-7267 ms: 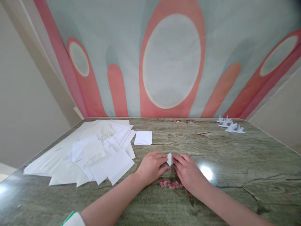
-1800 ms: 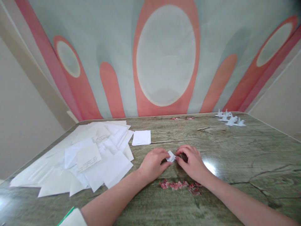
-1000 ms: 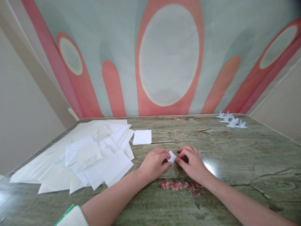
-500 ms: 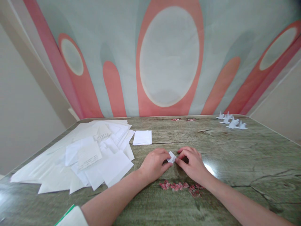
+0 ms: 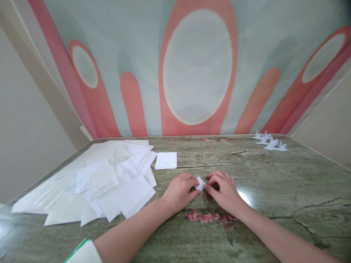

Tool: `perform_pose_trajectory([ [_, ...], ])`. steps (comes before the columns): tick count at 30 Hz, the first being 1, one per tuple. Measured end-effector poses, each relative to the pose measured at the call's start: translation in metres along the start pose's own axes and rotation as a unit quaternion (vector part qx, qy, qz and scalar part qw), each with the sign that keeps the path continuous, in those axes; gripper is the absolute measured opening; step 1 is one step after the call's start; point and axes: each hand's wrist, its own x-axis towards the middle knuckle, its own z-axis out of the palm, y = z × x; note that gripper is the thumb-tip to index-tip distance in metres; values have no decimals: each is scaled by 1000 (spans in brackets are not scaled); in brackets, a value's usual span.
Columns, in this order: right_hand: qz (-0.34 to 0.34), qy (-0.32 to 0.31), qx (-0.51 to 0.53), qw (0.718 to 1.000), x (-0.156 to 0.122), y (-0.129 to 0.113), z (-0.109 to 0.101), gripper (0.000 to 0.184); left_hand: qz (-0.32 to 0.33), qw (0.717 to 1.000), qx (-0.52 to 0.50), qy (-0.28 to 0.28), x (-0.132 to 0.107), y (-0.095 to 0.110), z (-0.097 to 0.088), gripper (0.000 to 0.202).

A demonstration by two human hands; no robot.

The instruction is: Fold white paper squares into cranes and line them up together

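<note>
Folded paper (image 5: 200, 183) gets a finger-and-thumb pinch from both sides: left hand (image 5: 179, 191) at 9 o'clock, right hand (image 5: 225, 191) at 3. Paper birds (image 5: 271, 144) way off at 2.

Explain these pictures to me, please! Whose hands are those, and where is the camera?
There's no machine here, just one person's bare hands. Every picture comes from a camera worn on that person's head, looking forward and down.

The left hand holds a small folded paper, and the right hand touches its edge. On the table, a messy paper heap lies to the left, with a small paper stack beside it. Far right stand folded papers that look like little birds.
</note>
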Motion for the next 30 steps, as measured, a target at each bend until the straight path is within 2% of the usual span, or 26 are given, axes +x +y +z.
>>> perform_pose_trajectory([
  [30, 6, -3, 10, 1000, 1, 0, 0, 12, 8, 1000, 5, 1, -1, -1, 1, 14],
])
